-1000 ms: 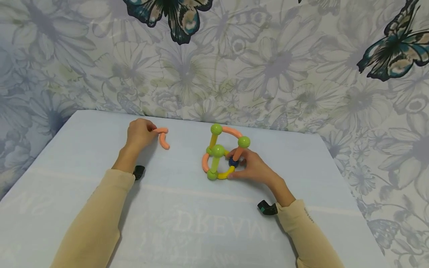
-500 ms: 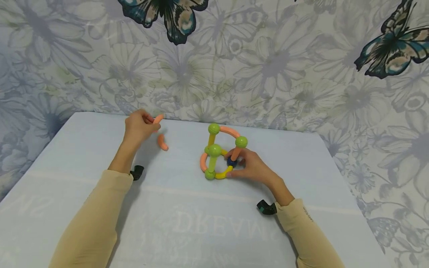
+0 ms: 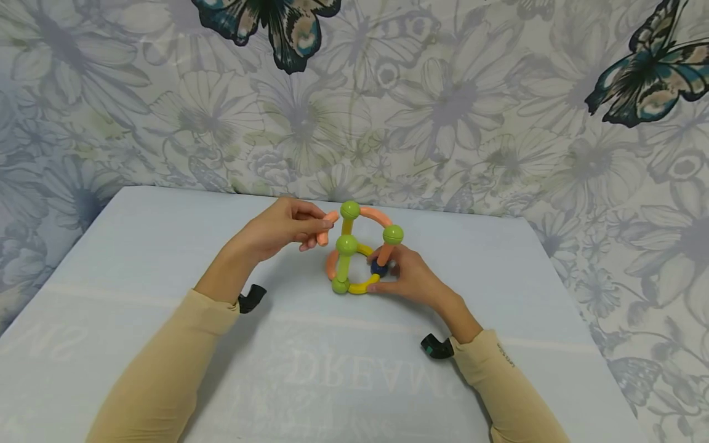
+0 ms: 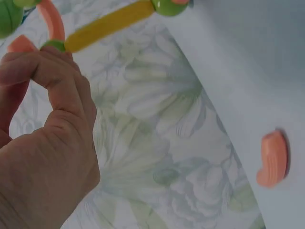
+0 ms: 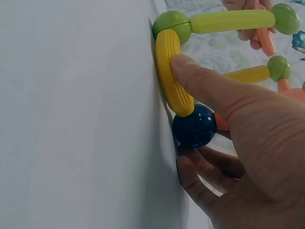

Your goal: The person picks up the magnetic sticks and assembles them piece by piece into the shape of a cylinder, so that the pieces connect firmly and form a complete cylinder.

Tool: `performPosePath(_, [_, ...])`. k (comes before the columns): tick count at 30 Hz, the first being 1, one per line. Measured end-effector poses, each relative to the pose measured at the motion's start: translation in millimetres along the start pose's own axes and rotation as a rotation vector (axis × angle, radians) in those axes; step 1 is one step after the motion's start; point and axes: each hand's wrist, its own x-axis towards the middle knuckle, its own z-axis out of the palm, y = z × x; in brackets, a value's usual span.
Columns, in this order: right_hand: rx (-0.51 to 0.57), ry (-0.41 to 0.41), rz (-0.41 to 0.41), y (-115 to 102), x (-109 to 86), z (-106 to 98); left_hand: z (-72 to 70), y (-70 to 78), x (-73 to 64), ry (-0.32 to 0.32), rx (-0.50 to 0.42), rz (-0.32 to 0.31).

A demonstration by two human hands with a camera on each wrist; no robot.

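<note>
In the head view my left hand (image 3: 279, 231) pinches a curved orange rod (image 3: 328, 227) between thumb and fingers, close to the left side of a ball-and-rod building-toy frame (image 3: 343, 267). The frame stands on the table, with green balls, yellow and orange curved rods in its base ring, and upright rods. An orange curved rod (image 3: 376, 215) joins two of its upper green balls. My right hand (image 3: 412, 277) grips the base on the right. The right wrist view shows its thumb on the yellow curved rod (image 5: 170, 71) and fingers beside the dark blue ball (image 5: 194, 126).
A loose curved orange rod (image 4: 273, 159) lies on the table in the left wrist view; my left hand hides it in the head view. The white-covered table (image 3: 332, 369) backs onto a flower-patterned wall (image 3: 471, 123).
My left hand has lifted one curved orange rod from beside the other and carried it right to the frame. My right hand keeps its grip; the frame hardly moves.
</note>
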Motion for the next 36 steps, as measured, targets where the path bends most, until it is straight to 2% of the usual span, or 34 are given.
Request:
performPosePath(3, [-0.017,-0.006,-0.01,-1.1,-0.6,1.2,8.2,-1.5,2.6,0.015,-0.077,-0.007])
performPosePath(6, [-0.022,-0.005,-0.014,-2.1,-1.0,1.9,13.0,-1.5,3.3,0.038,-0.116,-0.018])
performPosePath(11, [-0.006,-0.006,-0.002,-4.1,-0.3,2.2,16.4,0.1,2.2,0.07,-0.137,-0.015])
performPosePath(17, [-0.018,0.0,-0.03,-6.1,3.0,1.9,21.8,2.3,2.1,0.113,-0.189,-0.02])
performPosePath(24, [-0.035,-0.006,-0.047,-6.7,2.1,1.6,21.9,-0.1,4.4,0.115,-0.181,-0.028])
performPosePath(27, [0.005,0.002,-0.034,-5.3,0.3,1.3,18.4,-6.3,7.6,0.103,-0.114,-0.039])
performPosePath(30, [0.05,-0.003,-0.015,-3.6,-1.1,1.6,13.6,-16.1,10.3,0.064,0.042,-0.071])
performPosePath(33, [0.058,-0.011,0.001,-2.2,-1.5,2.1,10.3,-26.6,11.8,-0.047,0.254,-0.093])
performPosePath(36, [0.056,-0.006,-0.011,-1.6,-1.0,2.2,9.7,-35.4,13.7,-0.208,0.372,-0.085])
